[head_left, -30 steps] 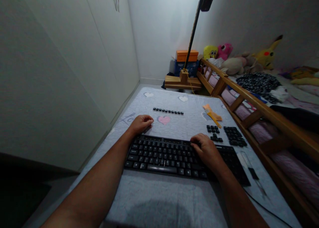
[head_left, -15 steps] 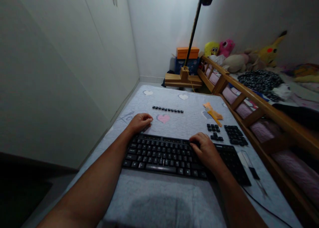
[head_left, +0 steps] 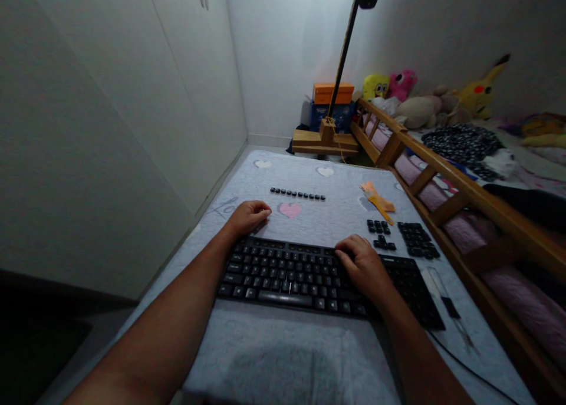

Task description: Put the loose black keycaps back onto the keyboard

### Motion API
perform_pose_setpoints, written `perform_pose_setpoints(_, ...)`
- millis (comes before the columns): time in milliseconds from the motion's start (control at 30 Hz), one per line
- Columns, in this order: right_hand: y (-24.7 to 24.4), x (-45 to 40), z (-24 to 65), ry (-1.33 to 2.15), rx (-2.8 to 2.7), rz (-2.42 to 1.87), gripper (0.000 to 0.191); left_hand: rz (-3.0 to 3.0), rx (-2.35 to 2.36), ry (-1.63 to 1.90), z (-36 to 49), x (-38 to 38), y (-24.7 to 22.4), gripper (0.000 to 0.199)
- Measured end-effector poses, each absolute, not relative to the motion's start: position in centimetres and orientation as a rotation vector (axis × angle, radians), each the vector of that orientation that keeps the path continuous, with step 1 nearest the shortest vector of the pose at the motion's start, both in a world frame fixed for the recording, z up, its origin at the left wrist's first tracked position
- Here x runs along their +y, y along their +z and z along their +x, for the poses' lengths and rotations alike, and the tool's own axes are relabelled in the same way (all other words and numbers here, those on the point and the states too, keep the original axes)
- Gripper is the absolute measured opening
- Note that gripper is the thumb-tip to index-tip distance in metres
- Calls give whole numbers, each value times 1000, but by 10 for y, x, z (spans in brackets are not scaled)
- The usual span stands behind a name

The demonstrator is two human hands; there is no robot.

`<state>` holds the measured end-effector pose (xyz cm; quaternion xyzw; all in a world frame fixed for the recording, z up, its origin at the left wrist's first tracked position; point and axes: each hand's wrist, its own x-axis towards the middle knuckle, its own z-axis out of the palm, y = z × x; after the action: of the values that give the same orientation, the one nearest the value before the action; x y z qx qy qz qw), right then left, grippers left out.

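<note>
A black keyboard (head_left: 287,275) lies on the cloth-covered table in front of me; its number-pad end at the right shows bare, dark key sockets. My right hand (head_left: 360,260) rests over its right part, fingers bent at the back edge and thumb over the keys, closed on the keyboard. Just beyond the back left corner, my left hand (head_left: 251,217) is closed with fingertips together; whatever they may hold is hidden. Past it runs a row of small black keycaps (head_left: 298,194). More loose keycaps (head_left: 413,239) sit in groups right of my right hand.
A yellow-handled brush (head_left: 378,206) lies on an orange cloth (head_left: 385,203) at the right. Nearer stands a thin tool with a dark handle (head_left: 450,306), lying by the keyboard cable (head_left: 469,362). A wooden bed rail (head_left: 424,157) borders the right; a white cabinet (head_left: 110,98) borders the left.
My right hand's fingertips have shifted very slightly to the left along the keyboard's back edge. My left hand and the keycaps stay in place.
</note>
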<state>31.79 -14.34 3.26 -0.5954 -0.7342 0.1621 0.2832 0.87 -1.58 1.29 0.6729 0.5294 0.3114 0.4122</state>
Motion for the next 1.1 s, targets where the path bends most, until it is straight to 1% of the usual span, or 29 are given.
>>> perform_pose_setpoints(200, 32, -142, 316, 441, -1932, -1628, 11, 1679, 1343, 778, 11, -18, 17, 28)
perform_pose_setpoints(433, 32, -141, 314, 452, -1920, -1642, 9, 1684, 1341, 785, 10, -18, 16, 30)
perform_pose_setpoints(767, 27, -139, 313, 420, -1928, -1660, 12, 1686, 1341, 778, 10, -16, 13, 27)
perform_pose_setpoints(1100, 24, -137, 312, 409, -1954, -1701, 14, 1688, 1366, 774, 11, -19, 18, 29)
